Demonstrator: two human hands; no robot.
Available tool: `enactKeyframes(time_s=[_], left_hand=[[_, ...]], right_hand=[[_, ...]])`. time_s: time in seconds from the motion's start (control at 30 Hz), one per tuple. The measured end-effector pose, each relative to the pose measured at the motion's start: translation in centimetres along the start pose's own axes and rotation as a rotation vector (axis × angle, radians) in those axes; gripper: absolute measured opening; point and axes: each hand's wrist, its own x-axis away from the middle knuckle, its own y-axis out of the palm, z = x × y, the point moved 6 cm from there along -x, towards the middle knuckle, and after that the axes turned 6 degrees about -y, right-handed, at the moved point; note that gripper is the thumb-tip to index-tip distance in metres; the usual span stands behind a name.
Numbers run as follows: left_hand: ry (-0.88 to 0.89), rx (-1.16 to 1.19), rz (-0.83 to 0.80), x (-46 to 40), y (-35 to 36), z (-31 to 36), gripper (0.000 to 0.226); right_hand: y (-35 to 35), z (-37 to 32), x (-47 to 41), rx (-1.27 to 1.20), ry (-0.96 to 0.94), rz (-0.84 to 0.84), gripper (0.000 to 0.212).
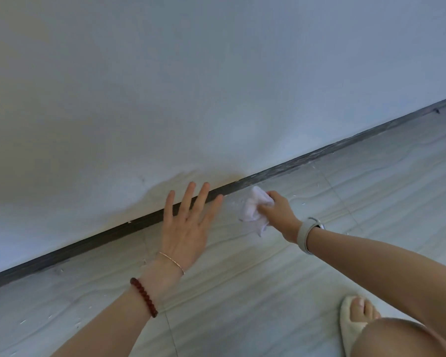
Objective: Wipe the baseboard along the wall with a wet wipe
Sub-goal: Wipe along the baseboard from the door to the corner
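Head view: the right hand (pixel 278 215) clenches a crumpled white wet wipe (pixel 255 208) just beside the dark baseboard (pixel 294 164), low over the floor (pixel 242 292). Spread flat with its grip released, the left hand (pixel 184 235) reaches across the baseboard toward the wall (pixel 216 86).

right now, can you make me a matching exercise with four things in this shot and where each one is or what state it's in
Things:
1. crumpled white wet wipe
2. dark red beaded bracelet
3. pale grey wristband
4. dark wooden baseboard

Places or states:
A. on the left wrist
B. runs along the foot of the wall
C. bunched in the right hand
D. on the right wrist

Pairs: 1-C, 2-A, 3-D, 4-B
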Motion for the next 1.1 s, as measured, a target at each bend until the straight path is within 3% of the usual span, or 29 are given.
enactKeyframes(time_s=[0.2, 0.33, 0.4, 0.53, 0.73, 1.1], left_hand=[[-0.015, -0.121, 0.122, -5.9, 1.9, 3.3, 0.080], [-0.112, -0.237, 0.078, -7.1, 2.5, 4.1, 0.080], [-0.178, -0.280, 0.036, -7.3, 2.1, 4.2, 0.080], [-0.264, -0.311, -0.047, -6.9, 1.4, 5.2, 0.087], [-0.464, -0.296, 0.040, -6.9, 2.2, 4.6, 0.087], [-0.436, -0.165, 0.222, -6.7, 4.9, 2.8, 0.073]], right_hand=[[-3.2, 2.1, -4.2, -0.081, -0.056, -0.006, 0.014], [-3.7, 3.1, -5.3, -0.063, -0.099, -0.146, 0.011], [-4.0, 2.7, -5.4, 0.037, -0.163, -0.204, 0.020], [-4.1, 2.5, -5.5, -0.020, -0.189, -0.168, 0.016], [-0.4, 2.6, -4.6, -0.091, -0.247, -0.210, 0.012], [4.6, 1.5, -6.7, -0.337, -0.088, 0.020, 0.011]])
